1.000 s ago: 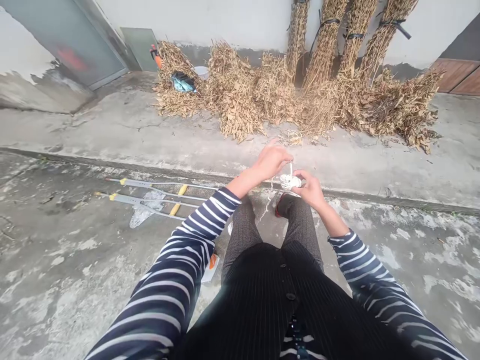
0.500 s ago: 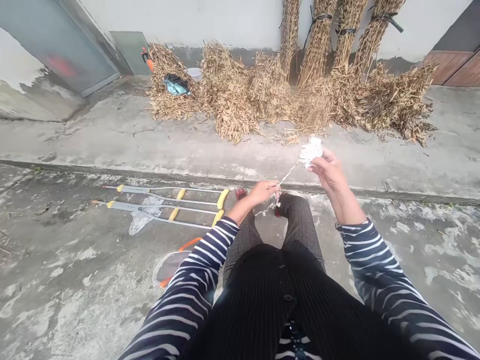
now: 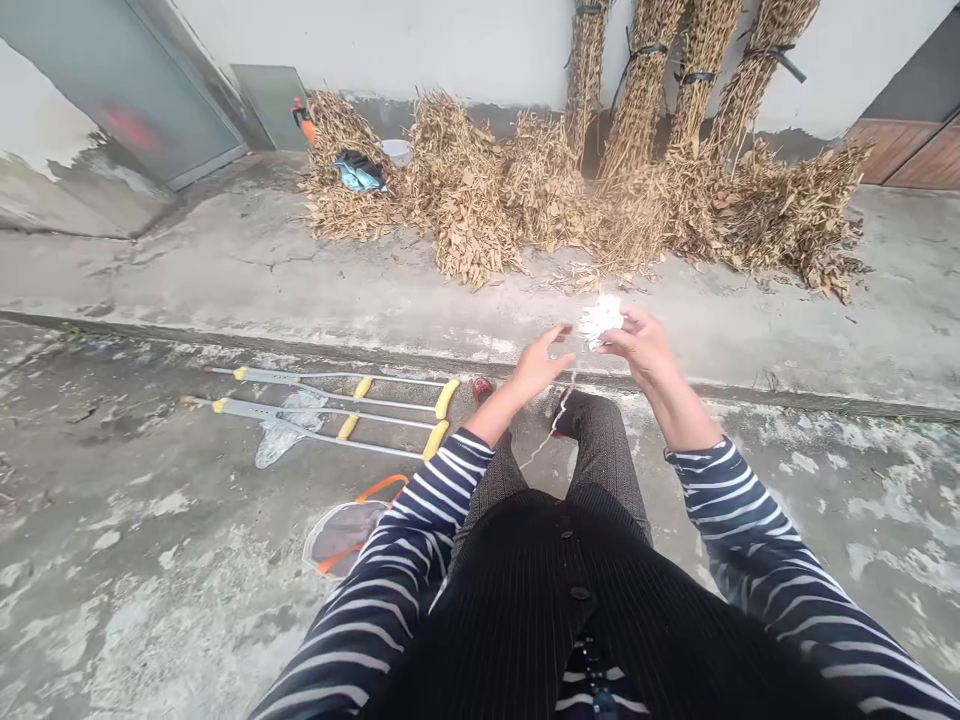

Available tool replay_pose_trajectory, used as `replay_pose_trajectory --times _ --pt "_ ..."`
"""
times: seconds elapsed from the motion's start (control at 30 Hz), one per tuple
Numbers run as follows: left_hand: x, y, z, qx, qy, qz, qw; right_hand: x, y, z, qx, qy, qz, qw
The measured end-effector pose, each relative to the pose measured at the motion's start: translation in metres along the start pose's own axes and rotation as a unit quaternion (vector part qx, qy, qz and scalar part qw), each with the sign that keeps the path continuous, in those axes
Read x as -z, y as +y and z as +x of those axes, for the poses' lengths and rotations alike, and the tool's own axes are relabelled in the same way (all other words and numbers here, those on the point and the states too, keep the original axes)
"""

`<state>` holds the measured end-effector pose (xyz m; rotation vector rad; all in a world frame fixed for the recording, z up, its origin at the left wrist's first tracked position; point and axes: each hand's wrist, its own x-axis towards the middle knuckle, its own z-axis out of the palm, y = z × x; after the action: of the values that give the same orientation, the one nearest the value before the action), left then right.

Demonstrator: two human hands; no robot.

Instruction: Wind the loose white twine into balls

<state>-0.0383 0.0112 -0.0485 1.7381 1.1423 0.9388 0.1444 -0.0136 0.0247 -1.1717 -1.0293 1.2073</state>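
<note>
My right hand is closed around a small white ball of string, held out in front of me above my knees. A loose strand of the string hangs down from it toward my lap. My left hand is just left of the ball, fingers apart, its fingertips close to the strand. I cannot tell whether it touches the string. I am seated, with dark trousers and striped sleeves in view.
Two crutches with yellow grips lie on the concrete to my left. A clear bag with an orange handle sits by my left side. Piles of dried plant stalks and tied bundles stand against the far wall beyond a low kerb.
My right hand came down and inward with the ball of string. My left hand rose from my knee toward the ball and its fingers spread.
</note>
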Motion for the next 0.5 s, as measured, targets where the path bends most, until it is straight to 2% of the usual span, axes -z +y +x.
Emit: replay_pose_trajectory --times 0.1,0.17,0.3,0.4,0.5 --pt "-0.013 0.014 0.016 0.002 -0.016 -0.056 0.998 -0.005 0.004 -0.002 -0.013 -0.041 -0.009 0.999" --pt "-0.017 0.013 0.012 0.035 -0.046 -0.042 0.997 0.0 -0.001 0.001 0.002 -0.043 -0.029 0.999" --pt "-0.005 0.006 -0.023 0.037 -0.108 0.075 0.991 0.023 0.0 0.015 0.08 0.044 -0.115 0.989" --pt "0.014 0.018 -0.044 -0.055 -0.139 0.242 0.959 0.033 0.02 0.022 0.13 0.104 -0.289 0.943" --pt "0.03 0.044 -0.041 -0.176 -0.128 0.367 0.904 0.028 0.046 0.017 0.135 0.077 -0.466 0.871"
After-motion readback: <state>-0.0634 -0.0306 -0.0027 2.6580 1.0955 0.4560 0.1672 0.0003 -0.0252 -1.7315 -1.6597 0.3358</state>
